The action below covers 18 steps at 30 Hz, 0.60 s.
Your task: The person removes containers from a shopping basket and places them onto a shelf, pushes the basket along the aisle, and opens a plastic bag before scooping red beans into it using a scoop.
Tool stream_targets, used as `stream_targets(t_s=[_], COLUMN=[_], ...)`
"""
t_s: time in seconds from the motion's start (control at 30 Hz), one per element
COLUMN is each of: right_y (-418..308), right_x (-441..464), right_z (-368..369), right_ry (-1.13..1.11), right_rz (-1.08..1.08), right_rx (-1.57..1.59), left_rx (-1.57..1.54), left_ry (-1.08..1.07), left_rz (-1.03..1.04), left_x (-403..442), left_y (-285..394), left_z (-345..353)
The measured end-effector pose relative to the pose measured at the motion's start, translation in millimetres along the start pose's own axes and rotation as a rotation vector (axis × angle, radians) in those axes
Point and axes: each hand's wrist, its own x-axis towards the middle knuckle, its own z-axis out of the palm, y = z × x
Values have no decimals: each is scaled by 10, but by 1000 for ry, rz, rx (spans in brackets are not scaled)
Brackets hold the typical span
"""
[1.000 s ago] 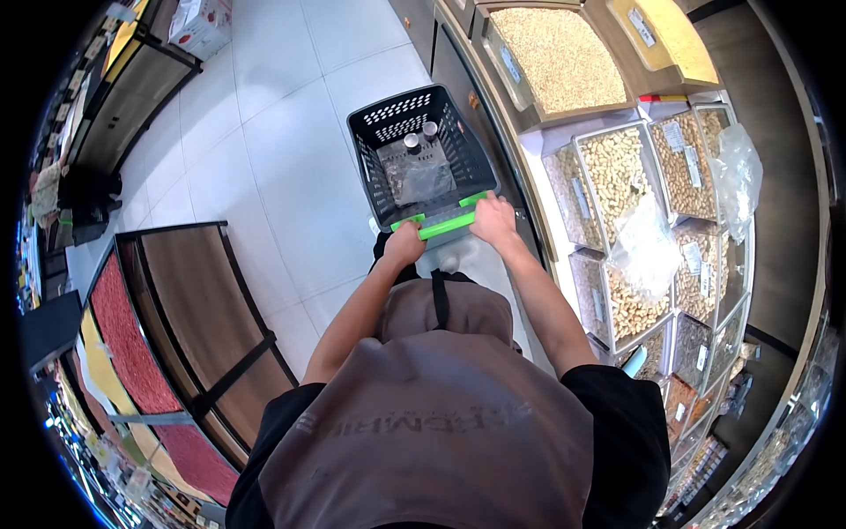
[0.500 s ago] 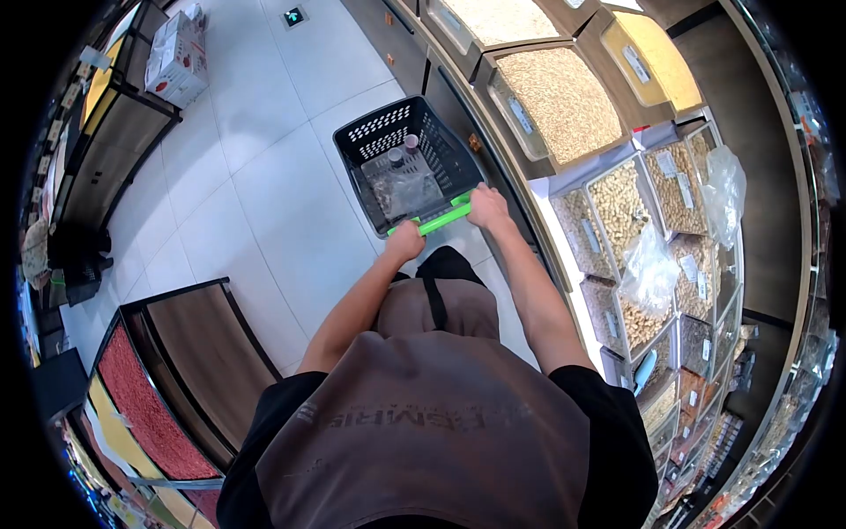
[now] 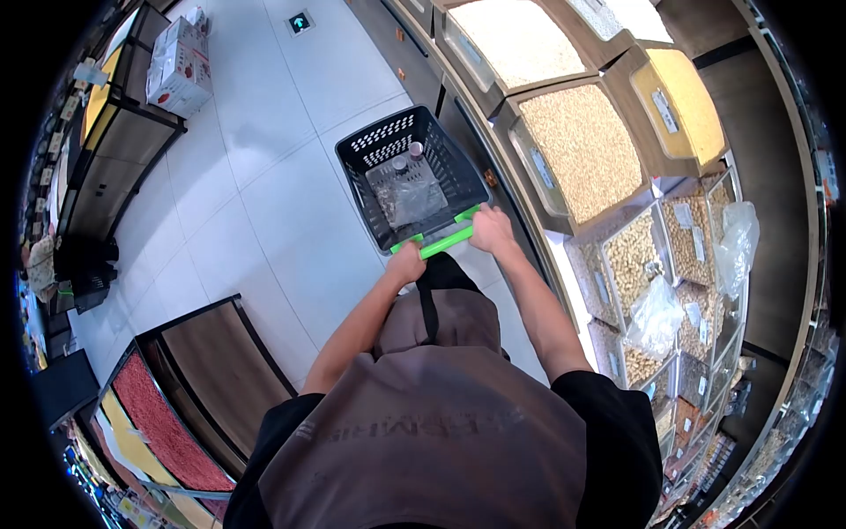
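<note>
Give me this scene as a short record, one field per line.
Left hand: closed around the left end of the green handle
Right hand: closed around the handle's right end
Basket: black, perforated, ahead of the person; floor contact cannot be told
Basket contents: two small round-topped containers and clear plastic
Floor: pale tiles, with a green arrow marker farther ahead
Right side: pale grain in a bin; a crumpled clear bag on the bins nearer the person
Left side: red goods in a display
</note>
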Motion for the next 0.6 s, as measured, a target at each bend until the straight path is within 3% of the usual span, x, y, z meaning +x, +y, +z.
stream_targets(t_s=[0.33, 0.4, 0.57, 0.6], right_y=[-336, -427, -637, -707], right_x=[914, 901, 466, 315], right_z=[-95, -61, 222, 297], right_ry=[166, 222, 303, 342], right_rz=[33, 68, 213, 236], right_rx=[106, 142, 310, 333], left_rx=[24, 121, 410, 472], left_ry=[1, -144, -345, -463], left_rz=[-108, -109, 153, 209], left_x=[674, 744, 537, 492], left_y=[-195, -269, -125, -77], left_z=[-849, -985, -1354, -1411])
